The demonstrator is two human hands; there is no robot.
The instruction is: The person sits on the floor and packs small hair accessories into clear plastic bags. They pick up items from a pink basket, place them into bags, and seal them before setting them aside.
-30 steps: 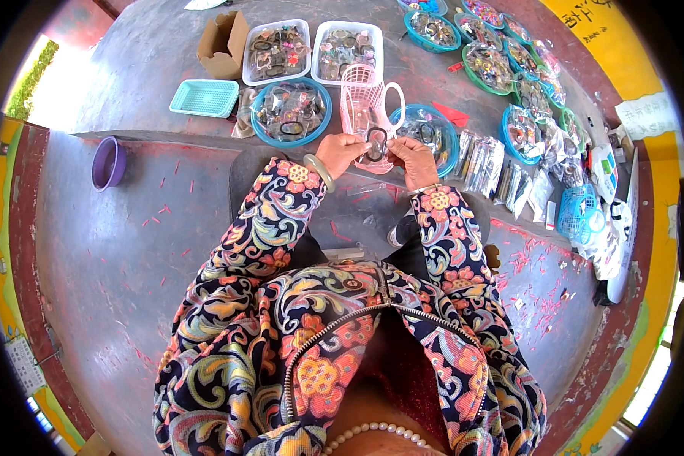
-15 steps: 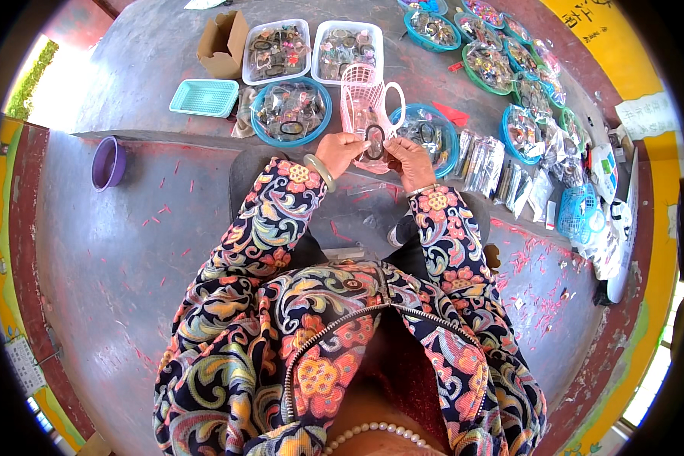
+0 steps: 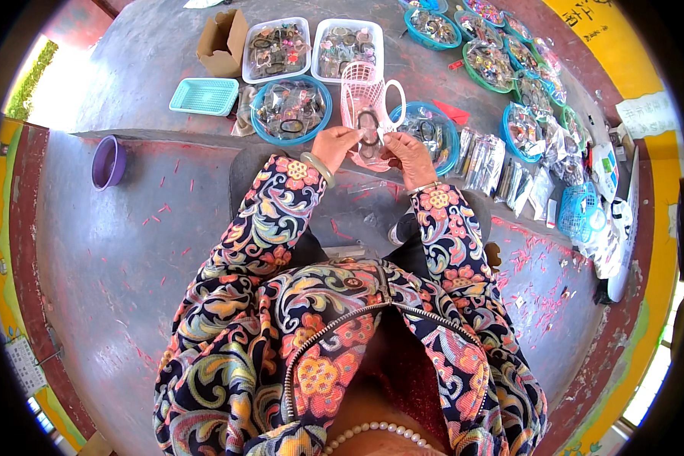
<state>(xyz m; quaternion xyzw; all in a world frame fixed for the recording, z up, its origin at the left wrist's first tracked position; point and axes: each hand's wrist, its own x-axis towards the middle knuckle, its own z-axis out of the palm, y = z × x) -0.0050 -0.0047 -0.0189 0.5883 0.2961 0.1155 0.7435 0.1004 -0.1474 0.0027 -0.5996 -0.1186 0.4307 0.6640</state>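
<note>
Over a pink plastic basket [image 3: 359, 85] with a white loop handle, I hold a small clear plastic bag with dark loops, which look like hair ties [image 3: 368, 128], in it. My left hand [image 3: 336, 147] pinches the bag's left side between thumb and fingers. On the other side, my right hand [image 3: 408, 158] is closed at the bag's right edge, a small white piece by its thumb. Left of the basket sits a blue round basket [image 3: 329, 114] of bagged hair ties; right of it stands another blue basket [image 3: 454, 156] with similar bags.
Two white trays [image 3: 307, 29] of bagged accessories stand behind, beside a cardboard box [image 3: 219, 45] and a turquoise tray [image 3: 204, 97]. At the left is a purple bucket [image 3: 109, 163]. Several filled baskets [image 3: 488, 67] and clear packets [image 3: 480, 163] crowd the right. Red scraps litter the floor.
The bag with the dark loops has shifted slightly up and left, and more of the loops shows below. Both hands stay at its sides; my left hand moved a little left.
</note>
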